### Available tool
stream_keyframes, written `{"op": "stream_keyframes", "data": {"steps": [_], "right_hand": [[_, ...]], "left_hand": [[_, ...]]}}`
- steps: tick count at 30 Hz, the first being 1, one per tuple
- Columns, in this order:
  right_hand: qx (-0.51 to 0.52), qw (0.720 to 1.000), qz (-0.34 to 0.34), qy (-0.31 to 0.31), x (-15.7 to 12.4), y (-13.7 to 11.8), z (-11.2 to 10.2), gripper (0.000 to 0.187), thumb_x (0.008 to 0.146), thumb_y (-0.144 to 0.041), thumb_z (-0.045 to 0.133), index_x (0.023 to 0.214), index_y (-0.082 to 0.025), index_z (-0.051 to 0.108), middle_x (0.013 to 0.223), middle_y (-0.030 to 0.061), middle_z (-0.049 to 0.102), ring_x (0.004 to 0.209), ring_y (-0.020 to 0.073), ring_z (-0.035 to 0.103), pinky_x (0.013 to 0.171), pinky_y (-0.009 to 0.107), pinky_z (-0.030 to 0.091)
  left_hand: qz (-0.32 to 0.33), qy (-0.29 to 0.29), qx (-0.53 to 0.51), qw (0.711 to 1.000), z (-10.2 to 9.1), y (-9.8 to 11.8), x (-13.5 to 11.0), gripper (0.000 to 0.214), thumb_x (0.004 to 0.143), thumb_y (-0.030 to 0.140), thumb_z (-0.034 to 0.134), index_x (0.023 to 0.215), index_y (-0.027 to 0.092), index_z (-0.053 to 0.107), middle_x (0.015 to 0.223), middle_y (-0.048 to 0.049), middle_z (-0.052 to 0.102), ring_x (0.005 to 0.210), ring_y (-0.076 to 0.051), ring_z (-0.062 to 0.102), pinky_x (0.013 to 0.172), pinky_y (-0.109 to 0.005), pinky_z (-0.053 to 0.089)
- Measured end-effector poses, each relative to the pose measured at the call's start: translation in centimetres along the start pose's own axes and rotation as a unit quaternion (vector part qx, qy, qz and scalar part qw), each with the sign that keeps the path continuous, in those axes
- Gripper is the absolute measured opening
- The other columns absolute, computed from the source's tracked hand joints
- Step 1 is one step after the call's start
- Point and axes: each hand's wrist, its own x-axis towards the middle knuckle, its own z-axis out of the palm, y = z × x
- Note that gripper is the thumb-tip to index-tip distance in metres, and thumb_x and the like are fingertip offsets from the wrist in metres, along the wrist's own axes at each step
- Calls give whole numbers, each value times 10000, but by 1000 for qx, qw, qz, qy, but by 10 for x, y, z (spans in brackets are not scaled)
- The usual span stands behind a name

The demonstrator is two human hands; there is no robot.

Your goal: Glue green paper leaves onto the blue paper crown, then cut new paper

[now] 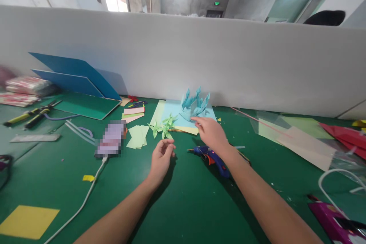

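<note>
The left hand [161,158] hovers above the green tabletop [183,202], fingers loosely curled and empty; a blue hot glue gun [210,157] lies under the right hand [212,133], whose released fingers point at blue folded paper figures [195,103] just beyond

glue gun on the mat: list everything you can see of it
The glue gun is small and looks like blue plastic, with an orange trigger and a small red glow beside it, perhaps a lamp. It lies on its side on the green mat, nozzle pointing left and handle running down to the right. The right hand and its wrist cross in front of the rear part and hide some of it; contact cannot be told. The left hand is apart, to its left. No cord shows.
</note>
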Motion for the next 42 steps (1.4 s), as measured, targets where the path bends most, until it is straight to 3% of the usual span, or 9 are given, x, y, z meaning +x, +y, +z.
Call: {"op": "stream_keyframes", "data": {"steps": [5, 9, 12, 15, 20, 25, 31, 38, 42], "right_hand": [[-8, 998, -23, -65, 56, -20, 37, 418, 785, -20, 480, 1135, -193, 628, 1111, 73, 661, 973, 216, 575, 779, 307, 431], [-31, 994, -30, -104, 75, -30, 53, 347, 776, -24, 502, 1021, -196, 677, 1064, 94, 656, 966, 232, 561, 728, 306, 428], [-47, 990, -42, -125, 77, -33, 55, 262, 787, -41, 498, 897, -166, 700, 1001, 116, 661, 944, 243, 552, 700, 311, 416], [-52, 985, -76, -145, 72, -34, 52, 226, 795, -62, 512, 854, -170, 701, 961, 99, 676, 928, 229, 544, 710, 300, 393], [-52, 971, -147, -183, 56, -42, 46, 187, 795, -105, 544, 844, -195, 700, 856, 57, 702, 830, 197, 565, 683, 281, 349], [-54, 965, -180, -184, 31, -52, 28, 193, 798, -68, 515, 837, -186, 662, 799, 49, 691, 789, 188, 567, 684, 286, 315], [-59, 973, -179, -133, -8, -53, -8, 245, 805, 4, 428, 844, -166, 600, 809, 61, 659, 806, 191, 538, 760, 305, 315], [31, 990, -137, -5, -74, -49, -28, 251, 838, -25, 345, 819, -175, 546, 736, 41, 605, 672, 178, 500, 648, 285, 331], [98, 990, -102, 4, -97, -52, -30, 206, 845, -51, 368, 813, -188, 519, 715, 33, 587, 648, 168, 498, 590, 260, 339]], "left_hand": [[7, 8, 13, 1000, -1, 0, -1, 166, 660, 291, 633, 775, 182, 583, 654, 35, 551, 533, -86, 482, 558, -227, 420], [37, 0, 49, 998, -3, -5, -1, 126, 704, 286, 594, 786, 191, 580, 690, 19, 551, 583, -111, 513, 590, -247, 442], [126, 14, 128, 984, -8, -8, 2, 78, 743, 248, 548, 790, 201, 589, 796, -28, 584, 765, -169, 581, 720, -300, 471], [240, 51, 258, 934, -15, -8, 10, 139, 755, 189, 527, 866, 210, 608, 1019, -88, 585, 1046, -240, 545, 931, -399, 413], [266, 66, 425, 863, -30, -6, 28, 454, 726, 212, 565, 1176, 178, 516, 1355, -157, 435, 1324, -345, 309, 1066, -536, 261], [231, 27, 477, 847, -32, -2, 23, 548, 691, 218, 545, 1226, 138, 455, 1211, -167, 561, 1126, -333, 519, 971, -524, 394], [377, -28, 415, 828, -26, 8, 7, 424, 709, 117, 446, 1118, 203, 511, 1133, -94, 584, 1109, -248, 525, 985, -462, 406], [285, -16, 482, 828, -43, -3, 36, 396, 875, 241, 358, 1233, 215, 526, 1398, -89, 439, 1354, -296, 284, 1069, -508, 300], [267, 7, 580, 770, -40, -6, 40, 363, 850, 379, 490, 1168, 246, 604, 1336, -105, 506, 1289, -368, 350, 1030, -568, 294]]}}
